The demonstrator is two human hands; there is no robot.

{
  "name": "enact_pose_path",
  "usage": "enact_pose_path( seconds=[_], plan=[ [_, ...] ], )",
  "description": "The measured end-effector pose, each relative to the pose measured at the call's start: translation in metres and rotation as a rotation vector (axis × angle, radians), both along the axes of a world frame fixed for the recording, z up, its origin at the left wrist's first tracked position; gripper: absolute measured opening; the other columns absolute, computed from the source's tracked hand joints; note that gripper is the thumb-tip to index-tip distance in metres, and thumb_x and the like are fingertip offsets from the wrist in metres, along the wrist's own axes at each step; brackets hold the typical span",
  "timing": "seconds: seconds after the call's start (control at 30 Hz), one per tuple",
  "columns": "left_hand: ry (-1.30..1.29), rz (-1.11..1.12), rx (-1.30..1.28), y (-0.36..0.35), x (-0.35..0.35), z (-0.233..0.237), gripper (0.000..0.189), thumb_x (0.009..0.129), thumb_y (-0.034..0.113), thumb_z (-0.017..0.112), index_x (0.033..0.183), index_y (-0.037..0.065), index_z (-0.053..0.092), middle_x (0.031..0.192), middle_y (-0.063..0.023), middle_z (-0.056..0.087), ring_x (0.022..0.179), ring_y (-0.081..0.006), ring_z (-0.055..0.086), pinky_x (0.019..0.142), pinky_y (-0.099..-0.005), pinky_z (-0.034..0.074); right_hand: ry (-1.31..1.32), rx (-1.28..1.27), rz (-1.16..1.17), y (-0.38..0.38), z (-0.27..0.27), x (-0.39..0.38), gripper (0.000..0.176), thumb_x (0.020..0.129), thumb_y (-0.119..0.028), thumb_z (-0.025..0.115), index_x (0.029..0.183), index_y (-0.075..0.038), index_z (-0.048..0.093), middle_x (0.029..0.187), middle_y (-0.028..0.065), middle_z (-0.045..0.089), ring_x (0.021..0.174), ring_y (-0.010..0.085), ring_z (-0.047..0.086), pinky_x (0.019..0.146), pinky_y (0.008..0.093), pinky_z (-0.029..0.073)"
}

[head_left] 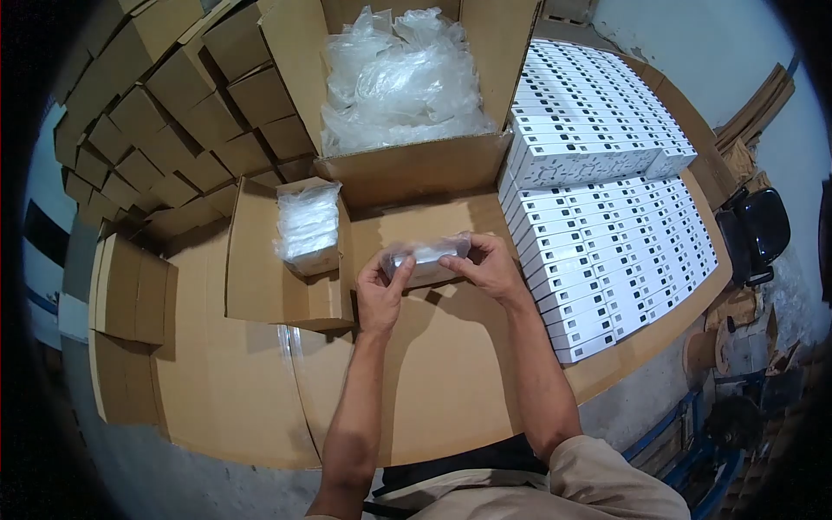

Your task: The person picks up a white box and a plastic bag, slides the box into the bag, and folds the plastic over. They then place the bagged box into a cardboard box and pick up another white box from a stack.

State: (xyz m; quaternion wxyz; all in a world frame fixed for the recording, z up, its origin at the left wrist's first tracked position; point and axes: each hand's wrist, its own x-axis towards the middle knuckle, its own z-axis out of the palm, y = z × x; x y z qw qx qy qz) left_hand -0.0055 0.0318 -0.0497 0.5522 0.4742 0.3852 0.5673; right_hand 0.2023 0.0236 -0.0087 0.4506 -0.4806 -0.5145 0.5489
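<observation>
- From here I see a small white item in clear plastic, held up near the middle of the frame.
- The left hand pinches its left end; the right hand pinches its right end.
- Just left, an open brown cardboard box holds a row of plastic-wrapped pieces.
- Upper centre, a large brown carton brims with crumpled clear plastic bags.
- Right, white boxes with dark squares cover the surface.

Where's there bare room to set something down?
Bare cardboard lies between the forearms, nearer than the wrapped piece, and at left between the small open box and the standing cartons. Crowded: the right, under white stacks; the far side, around the plastic-filled box.
</observation>
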Motion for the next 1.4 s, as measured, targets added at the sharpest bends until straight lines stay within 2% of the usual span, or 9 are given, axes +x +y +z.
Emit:
enact_pose_path(
  seconds=[0.27, 0.47, 0.67, 0.87, 0.97, 1.07, 1.17, 1.27, 1.4],
  plan=[
    [0.145, 0.075, 0.122, -0.001, 0.001, 0.013, 0.009, 0.096, 0.006, 0.072, 0.101, -0.001, 0.072, 0.108, -0.0056, 0.072, 0.095, -0.0091, 0.061, 0.084, -0.0250, 0.049, 0.007, 0.260, -0.028, 0.005, -0.012, -0.002, 0.019, 0.089, -0.008, 0.079, 0.106, 0.001, 0.078, 0.097, 0.0062, 0.077, 0.088, 0.0107, 0.066, 0.084, 0.0285, 0.053],
    [0.138, 0.153, 0.174, -0.001, 0.004, 0.012, 0.008, 0.097, 0.007, 0.072, 0.095, -0.001, 0.069, 0.106, -0.0060, 0.071, 0.092, -0.0095, 0.059, 0.081, -0.0249, 0.048, -0.011, 0.281, -0.105, 0.007, -0.018, -0.009, 0.012, 0.090, -0.010, 0.080, 0.095, 0.000, 0.077, 0.083, 0.0021, 0.073, 0.078, 0.0064, 0.059, 0.073, 0.0264, 0.048],
    [0.036, 0.175, 0.119, -0.002, 0.012, 0.005, 0.012, 0.099, 0.009, 0.071, 0.099, 0.001, 0.062, 0.102, -0.0054, 0.068, 0.093, -0.0094, 0.060, 0.081, -0.0254, 0.049, 0.064, 0.296, -0.145, 0.009, -0.027, -0.007, 0.020, 0.090, -0.012, 0.080, 0.106, -0.002, 0.074, 0.081, 0.0001, 0.067, 0.076, 0.0047, 0.055, 0.067, 0.0256, 0.044],
    [0.094, 0.204, 0.043, 0.001, 0.010, 0.000, 0.023, 0.097, 0.013, 0.074, 0.107, 0.003, 0.057, 0.098, -0.0060, 0.067, 0.089, -0.0088, 0.061, 0.077, -0.0245, 0.049, 0.232, 0.251, -0.153, -0.002, -0.004, -0.017, 0.038, 0.089, -0.008, 0.079, 0.124, 0.001, 0.068, 0.111, 0.0087, 0.074, 0.095, 0.0144, 0.067, 0.087, 0.0308, 0.055],
    [0.035, 0.238, 0.045, 0.004, 0.017, 0.008, 0.027, 0.096, 0.014, 0.075, 0.111, 0.003, 0.056, 0.096, -0.0053, 0.067, 0.087, -0.0083, 0.061, 0.075, -0.0242, 0.048, 0.323, 0.442, -0.064, 0.000, 0.002, -0.017, 0.041, 0.087, -0.005, 0.079, 0.127, -0.004, 0.071, 0.126, 0.0111, 0.071, 0.107, 0.0233, 0.069, 0.098, 0.0362, 0.055],
    [0.024, 0.220, 0.017, 0.005, 0.015, 0.007, 0.028, 0.097, 0.014, 0.074, 0.114, 0.003, 0.055, 0.096, -0.0048, 0.067, 0.086, -0.0083, 0.061, 0.075, -0.0241, 0.048, -0.006, 0.553, 0.007, 0.003, -0.011, -0.003, 0.038, 0.084, -0.004, 0.080, 0.121, -0.009, 0.076, 0.121, 0.0118, 0.073, 0.106, 0.0250, 0.069, 0.096, 0.0363, 0.055],
    [0.044, 0.212, 0.017, 0.005, 0.014, 0.007, 0.028, 0.097, 0.013, 0.074, 0.114, 0.002, 0.055, 0.096, -0.0048, 0.068, 0.086, -0.0085, 0.061, 0.075, -0.0239, 0.049, -0.217, 0.554, 0.019, 0.000, -0.008, -0.001, 0.026, 0.084, -0.001, 0.078, 0.109, -0.006, 0.080, 0.114, 0.0114, 0.076, 0.105, 0.0202, 0.069, 0.092, 0.0337, 0.054],
    [0.056, 0.209, 0.011, 0.004, 0.014, 0.006, 0.028, 0.097, 0.013, 0.073, 0.114, 0.002, 0.055, 0.096, -0.0049, 0.068, 0.086, -0.0085, 0.062, 0.076, -0.0236, 0.049, -0.296, 0.342, -0.008, -0.005, -0.002, -0.002, 0.028, 0.083, -0.001, 0.079, 0.110, -0.006, 0.080, 0.108, 0.0112, 0.078, 0.099, 0.0153, 0.070, 0.084, 0.0295, 0.055],
    [0.048, 0.189, 0.015, 0.004, 0.013, 0.007, 0.028, 0.097, 0.014, 0.073, 0.114, 0.002, 0.054, 0.096, -0.0048, 0.068, 0.087, -0.0083, 0.061, 0.076, -0.0235, 0.049, -0.255, 0.413, -0.034, 0.001, -0.009, -0.002, 0.030, 0.083, -0.001, 0.079, 0.112, -0.006, 0.079, 0.106, 0.0092, 0.078, 0.090, 0.0118, 0.070, 0.075, 0.0262, 0.055]
  ],
)
